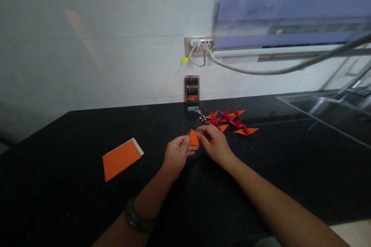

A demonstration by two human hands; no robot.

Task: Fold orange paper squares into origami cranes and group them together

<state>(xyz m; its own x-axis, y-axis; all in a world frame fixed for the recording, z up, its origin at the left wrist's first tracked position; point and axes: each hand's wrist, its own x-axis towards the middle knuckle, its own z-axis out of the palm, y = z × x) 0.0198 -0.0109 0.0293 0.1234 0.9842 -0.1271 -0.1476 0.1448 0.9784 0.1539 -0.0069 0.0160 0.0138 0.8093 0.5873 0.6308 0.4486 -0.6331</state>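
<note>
A small folded piece of orange origami paper (194,138) is held between my two hands, above the dark counter. My left hand (177,152) grips its left side, thumb on top and fingers beneath. On the other side, the fingertips of my right hand (215,141) pinch its right edge. Just beyond my right hand lies a group of folded paper cranes, several in orange and red, among them an orange crane (246,131) and a red crane (227,115). To the left rests a stack of orange paper sheets (122,159) with a pale green sheet (138,146) showing under it.
A phone-like object with a blurred-out front (192,89) leans on the wall, a beaded strap (199,114) beside it. Above is a socket (199,46) with a plugged-in cable (249,71). A sink (333,110) is set into the black counter (72,135) at right.
</note>
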